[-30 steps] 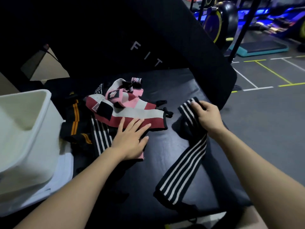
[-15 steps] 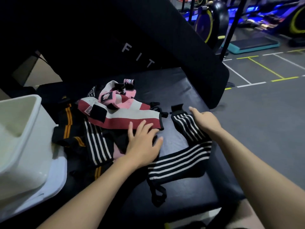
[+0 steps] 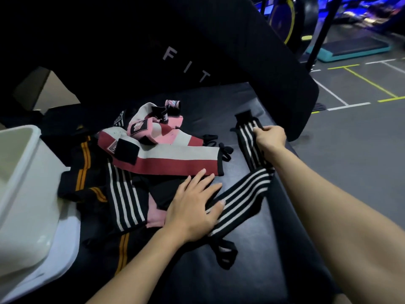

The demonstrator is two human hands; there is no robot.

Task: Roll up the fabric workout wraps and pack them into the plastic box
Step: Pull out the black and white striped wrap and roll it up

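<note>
A black wrap with white stripes (image 3: 245, 194) lies bent across the black padded bench (image 3: 252, 270). My right hand (image 3: 270, 138) grips its far end near the backrest. My left hand (image 3: 195, 209) lies flat on its near end, fingers straight, pressing it to the bench. A pile of other wraps sits to the left: a maroon and white one (image 3: 173, 159), a pink one (image 3: 142, 127), a second black one with white stripes (image 3: 125, 198) and a black one with orange stripes (image 3: 84, 163). The white plastic box (image 3: 19, 194) stands at the left edge.
The bench's tilted black backrest (image 3: 219, 51) rises right behind the wraps. A white lid or tray (image 3: 63, 249) lies under the box. To the right the bench ends above grey gym floor (image 3: 361, 161) with painted lines; a step platform (image 3: 350, 49) and machines stand far back.
My right hand has drawn the striped wrap's far end farther away toward the backrest. My left hand has slid onto the wrap's near end and pins it down.
</note>
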